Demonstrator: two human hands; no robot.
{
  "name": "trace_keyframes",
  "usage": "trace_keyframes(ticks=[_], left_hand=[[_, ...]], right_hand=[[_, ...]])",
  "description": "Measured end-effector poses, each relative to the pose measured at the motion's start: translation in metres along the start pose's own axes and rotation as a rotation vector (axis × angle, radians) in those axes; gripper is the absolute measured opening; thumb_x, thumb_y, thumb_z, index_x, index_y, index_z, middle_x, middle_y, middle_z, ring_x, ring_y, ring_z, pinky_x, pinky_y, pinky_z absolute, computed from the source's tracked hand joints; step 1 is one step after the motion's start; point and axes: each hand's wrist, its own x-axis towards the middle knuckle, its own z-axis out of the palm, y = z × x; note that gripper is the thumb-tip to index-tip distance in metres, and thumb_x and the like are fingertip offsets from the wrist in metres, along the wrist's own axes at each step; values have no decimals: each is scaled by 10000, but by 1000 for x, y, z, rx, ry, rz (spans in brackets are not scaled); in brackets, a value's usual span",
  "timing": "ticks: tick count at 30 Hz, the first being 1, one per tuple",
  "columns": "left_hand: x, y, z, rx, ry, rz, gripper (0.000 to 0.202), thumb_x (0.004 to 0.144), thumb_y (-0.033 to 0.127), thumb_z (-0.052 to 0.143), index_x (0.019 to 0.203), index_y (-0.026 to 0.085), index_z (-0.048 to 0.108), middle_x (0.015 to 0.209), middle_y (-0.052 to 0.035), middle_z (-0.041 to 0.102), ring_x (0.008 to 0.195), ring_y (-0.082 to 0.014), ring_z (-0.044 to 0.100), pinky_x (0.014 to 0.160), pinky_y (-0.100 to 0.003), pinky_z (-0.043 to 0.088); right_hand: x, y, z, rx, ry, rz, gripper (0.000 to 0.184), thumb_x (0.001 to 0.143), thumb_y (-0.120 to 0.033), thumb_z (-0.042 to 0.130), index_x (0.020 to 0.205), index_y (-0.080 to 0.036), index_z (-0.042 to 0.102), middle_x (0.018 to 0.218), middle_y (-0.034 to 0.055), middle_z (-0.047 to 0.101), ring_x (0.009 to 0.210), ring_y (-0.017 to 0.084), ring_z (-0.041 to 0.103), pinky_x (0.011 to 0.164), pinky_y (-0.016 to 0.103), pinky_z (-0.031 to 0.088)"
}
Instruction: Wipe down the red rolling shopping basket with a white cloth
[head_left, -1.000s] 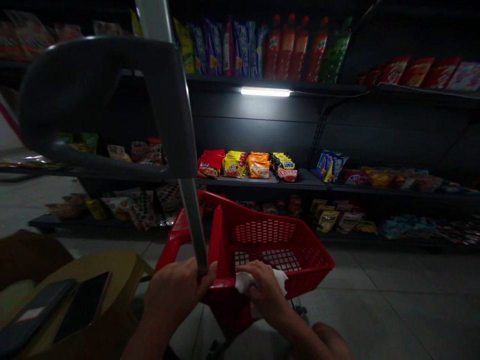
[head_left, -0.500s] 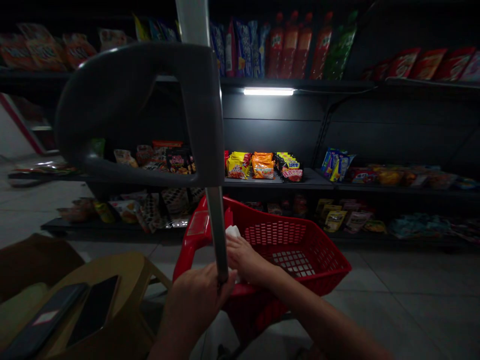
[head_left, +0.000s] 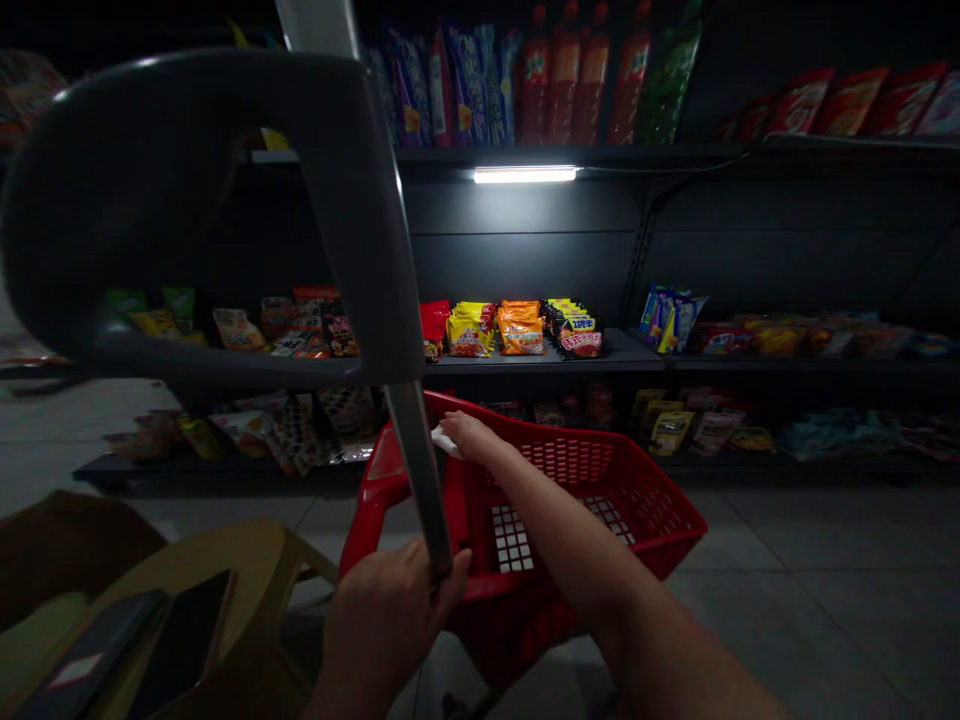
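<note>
A black smartphone (head_left: 184, 640) is laid on a tan plastic stool (head_left: 255, 550). A silver metal pole (head_left: 418, 480) is held in the closed grip of the left hand (head_left: 390, 610). A red plastic shopping basket (head_left: 660, 530) is reached across by the right hand (head_left: 469, 432), its grip closed on a crumpled white cloth (head_left: 444, 442) at the basket's far left corner. Bright noodle packets (head_left: 517, 330) are ranged beyond on a dark metal shelf (head_left: 622, 345).
</note>
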Motion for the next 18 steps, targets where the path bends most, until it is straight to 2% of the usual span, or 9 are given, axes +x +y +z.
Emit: trace_keyframes(ticks=[2,6,8,14,18], left_hand=[[2,0,1,1,-11,0,458,966,492,445,679,221,678,618,-35,699,585,-204,667,563,-313,398],[4,-3,3,-1,-33,-22,485,959,541,427,733,219,712,605,-51,701,562,-217,664,529,-308,377],[3,-4,4,-9,-47,-24,486,963,538,415,757,224,723,616,-53,711,563,-215,666,531,-302,376],[7,-7,4,-33,-121,-60,512,945,573,410,751,228,735,633,-64,726,599,-232,687,535,-298,365],[14,-9,5,-29,-139,-90,479,942,535,419,802,216,749,685,-79,748,625,-241,699,546,-300,362]], right_hand=[[4,-2,0,-18,-26,64,240,826,-106,660,1058,-113,724,1139,102,726,1128,205,636,991,248,438],[1,-17,-3,-56,-5,222,272,914,-155,515,1106,-73,690,1132,161,710,1019,242,682,858,298,507],[-5,-26,-5,-65,-2,237,274,909,-151,508,1101,-71,687,1128,161,708,1029,241,677,859,296,507],[-30,-45,-8,-100,-35,163,261,890,-117,508,1045,-48,706,1149,205,687,1080,287,640,899,378,500],[-62,-62,-16,-136,-43,-79,207,909,-195,553,943,-103,735,1021,170,719,1037,307,640,908,446,496]])
